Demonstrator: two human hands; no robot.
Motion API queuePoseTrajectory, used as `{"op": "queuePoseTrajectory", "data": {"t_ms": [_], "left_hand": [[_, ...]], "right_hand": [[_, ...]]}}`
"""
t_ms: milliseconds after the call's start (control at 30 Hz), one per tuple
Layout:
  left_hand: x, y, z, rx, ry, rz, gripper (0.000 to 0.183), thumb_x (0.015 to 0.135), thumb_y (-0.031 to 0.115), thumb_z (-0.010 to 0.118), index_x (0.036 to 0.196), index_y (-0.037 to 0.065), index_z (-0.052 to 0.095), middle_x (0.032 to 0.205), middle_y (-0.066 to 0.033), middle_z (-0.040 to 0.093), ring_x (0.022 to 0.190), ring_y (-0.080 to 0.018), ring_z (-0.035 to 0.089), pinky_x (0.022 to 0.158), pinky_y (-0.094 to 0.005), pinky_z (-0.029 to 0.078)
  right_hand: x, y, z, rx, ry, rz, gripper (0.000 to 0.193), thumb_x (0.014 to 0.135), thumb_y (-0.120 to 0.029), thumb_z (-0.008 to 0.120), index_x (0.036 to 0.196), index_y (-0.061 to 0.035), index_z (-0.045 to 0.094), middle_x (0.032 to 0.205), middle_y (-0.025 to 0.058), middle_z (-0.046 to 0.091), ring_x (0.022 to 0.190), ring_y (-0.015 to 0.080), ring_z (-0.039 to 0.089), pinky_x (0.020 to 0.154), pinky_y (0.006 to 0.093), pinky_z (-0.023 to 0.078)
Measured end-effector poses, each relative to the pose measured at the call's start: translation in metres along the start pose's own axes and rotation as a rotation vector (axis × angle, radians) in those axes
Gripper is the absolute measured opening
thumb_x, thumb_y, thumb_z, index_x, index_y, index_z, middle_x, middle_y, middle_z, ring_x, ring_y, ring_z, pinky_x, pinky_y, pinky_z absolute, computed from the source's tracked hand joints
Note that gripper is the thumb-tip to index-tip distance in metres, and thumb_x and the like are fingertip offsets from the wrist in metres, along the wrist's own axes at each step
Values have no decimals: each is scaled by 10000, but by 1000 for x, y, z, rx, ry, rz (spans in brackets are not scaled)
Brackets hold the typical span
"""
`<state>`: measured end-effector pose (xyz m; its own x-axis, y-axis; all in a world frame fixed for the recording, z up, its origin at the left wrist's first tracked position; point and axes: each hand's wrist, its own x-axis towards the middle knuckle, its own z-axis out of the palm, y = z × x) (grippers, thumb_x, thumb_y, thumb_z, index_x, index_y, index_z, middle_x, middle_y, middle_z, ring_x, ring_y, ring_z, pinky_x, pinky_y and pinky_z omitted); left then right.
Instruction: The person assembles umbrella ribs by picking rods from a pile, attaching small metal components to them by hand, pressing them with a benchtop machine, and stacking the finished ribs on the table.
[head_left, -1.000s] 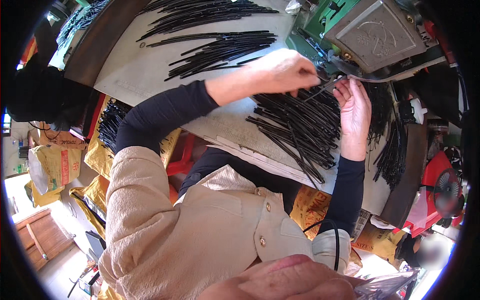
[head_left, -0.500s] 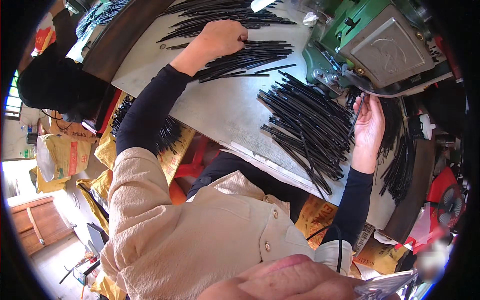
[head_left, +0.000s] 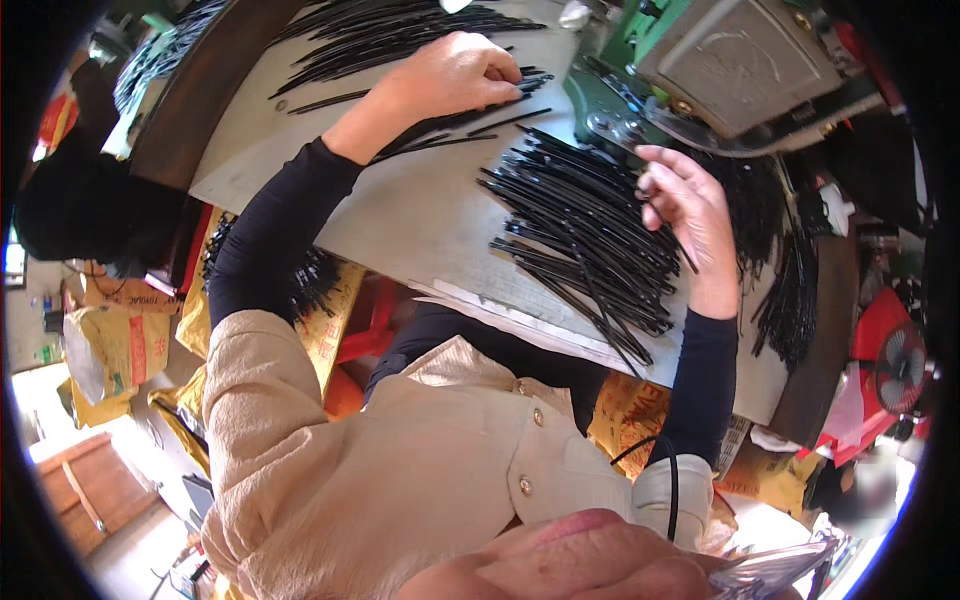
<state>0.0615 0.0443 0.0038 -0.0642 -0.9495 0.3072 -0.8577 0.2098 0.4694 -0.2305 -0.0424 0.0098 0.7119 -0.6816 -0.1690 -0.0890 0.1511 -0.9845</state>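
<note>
My left hand [head_left: 458,78] reaches over a pile of thin black rods [head_left: 425,135] at the back of the pale tabletop. Its fingers are pinched together at the rods' right-hand ends, partly hiding what they grip. My right hand [head_left: 692,205] is raised beside the front of a green machine [head_left: 640,90], with its fingers curled. A single thin black rod [head_left: 685,252] runs down from them across the palm. Between my hands lies a large heap of similar black rods [head_left: 590,240], mostly side by side, just left of the right hand.
Another pile of black rods [head_left: 390,40] lies at the far edge. More black lengths [head_left: 785,310] hang in bunches right of my right forearm. A dark table rim [head_left: 820,345] bounds the right side. A red fan [head_left: 900,370] stands beyond it, and yellow sacks [head_left: 630,425] sit below the table.
My right hand has drawn back from beneath the machine head, leftward, with the rod. The left hand has shifted right along its pile, fingers closing at the rod ends. The whole view has shifted slightly.
</note>
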Motion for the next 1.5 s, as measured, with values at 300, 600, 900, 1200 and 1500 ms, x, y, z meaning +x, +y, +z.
{"op": "queuePoseTrajectory", "data": {"t_ms": [300,600,900,1200,1500], "left_hand": [[21,49,37,-560,-249,-214,320,845,271,608,984,-17,629,724,-26,637,577,-59,546,503,-194,430],[27,57,39,-583,-240,-219,328,844,269,620,1016,-9,622,749,-33,638,587,-63,565,495,-177,430],[26,63,41,-603,-182,-228,317,845,244,618,1019,-21,621,754,-37,638,586,-63,560,502,-181,430],[26,59,45,-575,-180,-198,325,847,243,617,1023,-31,617,767,-56,638,602,-75,561,551,-197,454],[30,58,38,-758,-298,-330,281,854,271,602,890,-2,653,622,-33,593,449,-62,506,409,-179,377]], "right_hand": [[4,3,14,-184,-82,-26,327,878,-173,549,1136,27,536,742,52,584,507,59,530,472,167,443],[4,4,10,-179,-74,-56,320,870,-145,549,1114,62,533,721,66,586,508,82,553,458,187,459],[3,3,10,-145,-64,-66,331,874,-154,547,1121,66,527,727,71,586,516,82,554,473,191,479],[4,5,8,-181,-73,-47,345,870,-163,549,1126,67,525,729,71,593,504,93,565,448,185,458],[3,3,7,-82,-84,12,359,859,-159,557,1126,78,519,732,75,597,495,84,560,434,183,454]]}}
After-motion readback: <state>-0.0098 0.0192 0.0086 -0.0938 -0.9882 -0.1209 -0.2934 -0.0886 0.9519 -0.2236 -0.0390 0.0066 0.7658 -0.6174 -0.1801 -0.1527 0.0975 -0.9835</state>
